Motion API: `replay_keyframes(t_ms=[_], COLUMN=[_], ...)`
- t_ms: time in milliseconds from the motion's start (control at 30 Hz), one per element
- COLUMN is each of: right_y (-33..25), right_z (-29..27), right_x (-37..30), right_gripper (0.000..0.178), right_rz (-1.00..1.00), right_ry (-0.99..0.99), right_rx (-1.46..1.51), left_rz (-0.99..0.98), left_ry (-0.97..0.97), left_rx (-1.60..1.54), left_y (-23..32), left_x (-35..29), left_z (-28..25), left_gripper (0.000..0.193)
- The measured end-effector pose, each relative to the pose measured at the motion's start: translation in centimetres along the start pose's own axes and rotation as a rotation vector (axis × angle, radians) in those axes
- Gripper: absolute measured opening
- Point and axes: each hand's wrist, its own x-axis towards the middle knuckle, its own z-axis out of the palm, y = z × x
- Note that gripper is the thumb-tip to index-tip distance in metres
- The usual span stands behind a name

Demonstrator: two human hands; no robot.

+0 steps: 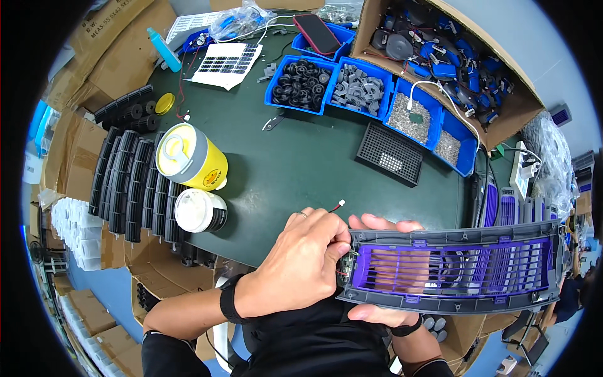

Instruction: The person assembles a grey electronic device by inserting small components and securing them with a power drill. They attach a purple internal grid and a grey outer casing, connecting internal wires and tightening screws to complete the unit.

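My right hand [383, 223] holds a long grey frame with a purple grille [452, 269] from underneath, fingers showing above and below it. My left hand [301, 264] presses its fingertips on the frame's left end, where a small circuit part and wires sit. A thin red and black wire with a white plug [336, 206] sticks up just above that hand.
A dark green table [301, 157] carries a yellow jug [188, 157], a white lidded cup [200, 210], blue bins of parts [301, 83], a black grid tray [391, 153], a phone [316, 33] and a cardboard box of fans [446, 56]. Black roller stacks [129, 182] lie left.
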Motion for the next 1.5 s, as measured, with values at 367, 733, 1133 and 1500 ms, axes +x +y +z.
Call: replay_keyframes(t_ms=[367,733,1133,1500], right_y=[0.4,0.0,0.0,0.4], right_z=[-0.5,-0.1,0.1,0.3], right_x=[0.3,0.5,0.3,0.0], right_gripper=[0.115,0.115,0.116,0.116], right_rz=[-0.048,-0.004,0.036,-0.001], right_ry=[-0.081,0.042,0.002,0.008], right_rx=[-0.110,-0.156,-0.266,-0.359], left_rz=[-0.100,-0.181,-0.330,-0.196], left_ry=[-0.032,0.101,-0.412,-0.546], left_rx=[-0.158,-0.284,-0.744,-0.730], left_y=[0.4,-2.4,-6.0,-6.6], left_x=[0.4,1.9,3.4,3.5], left_z=[-1.1,-1.3,-3.0,-3.2], left_gripper=[0.020,0.020,0.042,0.032])
